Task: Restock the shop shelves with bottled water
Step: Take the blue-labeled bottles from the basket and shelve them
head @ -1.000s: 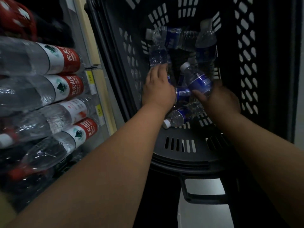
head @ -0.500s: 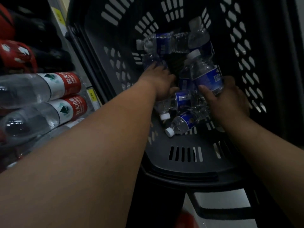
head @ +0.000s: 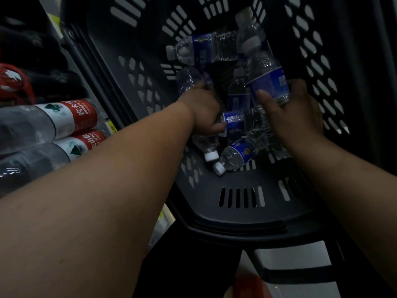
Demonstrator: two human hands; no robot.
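- Black basket [head: 247,214] fills the middle of the view. It has slotted walls and small water bottles piled inside.
- Right hand [head: 294,112] is inside the basket by its right wall, fingers and thumb wrapped round a blue-label bottle [head: 268,82]. The bottle is tilted, white cap toward the basket's far wall, and sits above the pile.
- Left hand [head: 204,110] is inside the basket, left of centre, fingers curled tight round a clear bottle [head: 205,143]. Its white cap points toward the basket's near wall. Cannot tell whether the clear plastic showing past the knuckles is the same bottle.
- Loose bottles [head: 235,120] lie between the two hands on the basket floor, touching each other and partly hidden by the hands.
- Near bottle [head: 238,152] lies on its side just below the right hand. Its cap points toward the near wall, just beside the clear bottle's cap.
- Far bottle [head: 204,48] lies on its side across the basket's far end, cap toward the left wall, apart from both hands.
- Left of the basket, big red-label bottles [head: 71,117] lie stacked on their sides. A yellow price tag [head: 111,126] sits near the basket's left wall.
- Both forearms reach in over the basket's near rim.
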